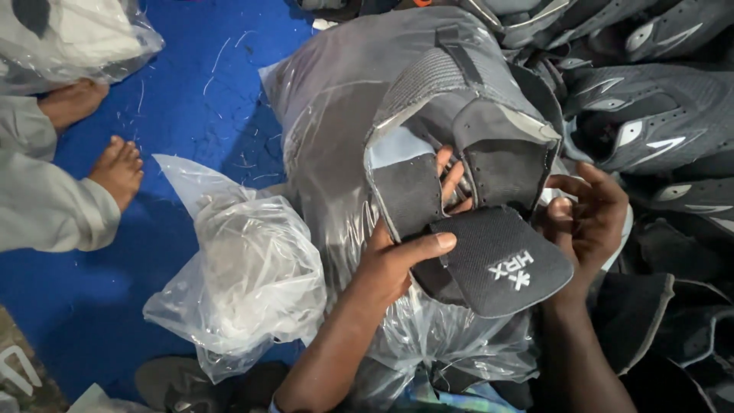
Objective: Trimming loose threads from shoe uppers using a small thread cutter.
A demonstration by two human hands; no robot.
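Item 1: grey shoe upper (466, 176), unfinished, mesh and suede-like panels, with a dark tongue piece bearing a white printed mark at its near end. I see it at centre frame, lifted above a plastic-wrapped bundle (336, 115) of similar grey material.

Item 2: my left hand (397, 260). Closed on the upper: thumb laid across the near edge of the tongue piece, fingers tucked up inside the opening, tips showing between the panels.

Item 3: my right hand (589, 222). Cupped against the right side of the same upper, fingers curled narrow around its edge; it holds the upper too, though I cannot tell how firmly.

Item 4: stack of finished-looking grey uppers (650, 115) with pale side marks, far right, just beside the held piece.

Item 5: crumpled clear plastic bag (245, 283), near left, on the blue floor (191, 99), touching the wrapped bundle.

Item 6: another person's bare feet (115, 164) and pale trouser leg (46, 206), far left on the floor, well apart from my hands.

Item 7: second clear bag with light contents (69, 34), far left corner.
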